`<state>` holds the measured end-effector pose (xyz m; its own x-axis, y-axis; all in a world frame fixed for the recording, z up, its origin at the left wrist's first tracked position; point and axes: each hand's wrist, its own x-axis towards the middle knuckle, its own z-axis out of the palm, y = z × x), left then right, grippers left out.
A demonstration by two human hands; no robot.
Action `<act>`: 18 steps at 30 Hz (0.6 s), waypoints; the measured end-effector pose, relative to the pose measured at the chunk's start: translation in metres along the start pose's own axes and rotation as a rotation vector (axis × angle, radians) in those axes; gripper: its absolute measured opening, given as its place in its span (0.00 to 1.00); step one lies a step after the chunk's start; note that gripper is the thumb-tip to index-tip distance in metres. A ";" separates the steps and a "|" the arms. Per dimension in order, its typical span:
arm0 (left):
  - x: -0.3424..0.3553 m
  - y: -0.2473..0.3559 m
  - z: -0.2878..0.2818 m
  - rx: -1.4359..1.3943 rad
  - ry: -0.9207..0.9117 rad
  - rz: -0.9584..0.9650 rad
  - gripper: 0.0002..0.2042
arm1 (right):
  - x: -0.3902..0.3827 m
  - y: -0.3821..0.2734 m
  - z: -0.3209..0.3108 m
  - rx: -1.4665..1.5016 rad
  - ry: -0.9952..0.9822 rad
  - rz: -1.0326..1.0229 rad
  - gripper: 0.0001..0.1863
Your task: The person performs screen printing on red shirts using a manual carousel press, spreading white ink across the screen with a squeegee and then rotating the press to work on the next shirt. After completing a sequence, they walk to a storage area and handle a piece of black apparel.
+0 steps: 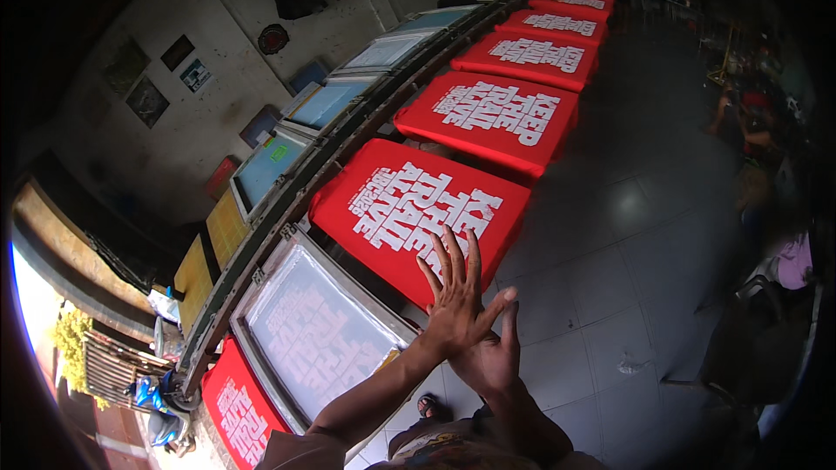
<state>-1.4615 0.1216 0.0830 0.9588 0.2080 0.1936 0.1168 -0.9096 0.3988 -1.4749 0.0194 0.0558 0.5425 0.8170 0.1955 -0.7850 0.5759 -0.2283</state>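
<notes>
My left hand point(456, 303) is held up with its fingers spread and nothing in it. My right hand point(489, 364) is pressed against its lower part, thumb stretched up; its other fingers are partly hidden. Beyond the fingertips lies a red shirt point(348, 196), stretched flat and bearing large white block lettering. Left of my forearms, a silkscreen frame point(283, 274) with pale mesh point(322, 331) rests over a board, the lettering showing faintly through. Another printed red shirt point(235, 409) sticks out at its lower left.
More printed red shirts point(496, 113) run away along the long table. A dark rail point(305, 174) borders them, with several blue-meshed screens point(270, 170) and yellow panels point(228, 228) behind. Grey tiled floor point(610, 278) lies to the right, with a dark chair point(758, 339). A blue motorbike point(165, 405) stands lower left.
</notes>
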 end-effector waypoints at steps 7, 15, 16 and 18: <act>-0.094 0.017 -0.033 0.195 -0.161 0.359 0.59 | 0.028 0.057 -0.017 0.154 -0.317 -0.195 0.56; -0.112 -0.031 -0.085 0.141 -0.011 -0.052 0.63 | 0.027 0.128 -0.001 0.284 -0.178 0.498 0.51; -0.119 -0.042 -0.089 0.103 0.035 -0.089 0.63 | 0.024 0.134 -0.002 0.341 -0.193 0.513 0.52; -0.140 -0.043 -0.118 0.226 0.087 -0.110 0.64 | 0.029 0.152 0.016 0.476 -0.283 0.582 0.52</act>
<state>-1.6311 0.1740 0.1442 0.9122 0.3315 0.2408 0.2833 -0.9349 0.2138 -1.5830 0.1299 0.0425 -0.0391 0.9069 0.4196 -0.9965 -0.0665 0.0508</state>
